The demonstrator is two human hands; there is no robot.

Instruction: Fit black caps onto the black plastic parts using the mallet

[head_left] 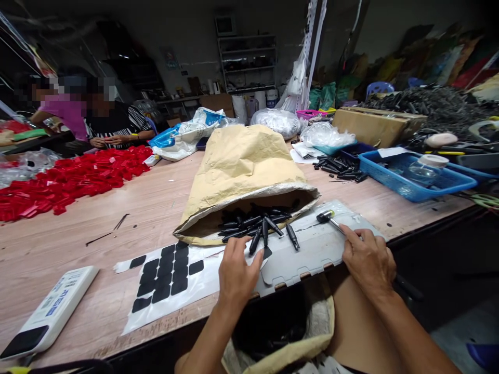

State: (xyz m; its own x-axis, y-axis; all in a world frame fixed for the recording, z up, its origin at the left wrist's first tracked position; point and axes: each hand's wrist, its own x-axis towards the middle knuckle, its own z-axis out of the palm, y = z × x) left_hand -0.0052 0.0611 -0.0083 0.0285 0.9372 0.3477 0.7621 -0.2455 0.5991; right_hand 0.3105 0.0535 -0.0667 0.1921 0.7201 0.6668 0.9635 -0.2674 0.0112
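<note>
My left hand (238,272) is at the mouth of a paper sack (249,156), thumb and forefinger apart beside a black plastic tube (255,241). Several more such tubes spill from the sack, and one loose tube (292,237) lies on a grey board (312,254). My right hand (370,262) is closed round the handle of a small hammer (325,216); its black head with a yellowish face rests over the board. Left of my left hand, a white backing sheet (156,311) carries rounded black stickers (166,278).
Below the table edge, an open sack (325,332) sits at my lap. A white power strip (58,306) lies at front left, red plastic pieces (78,179) behind it. A blue basket (417,189) stands right. Two people (117,122) sit at far left.
</note>
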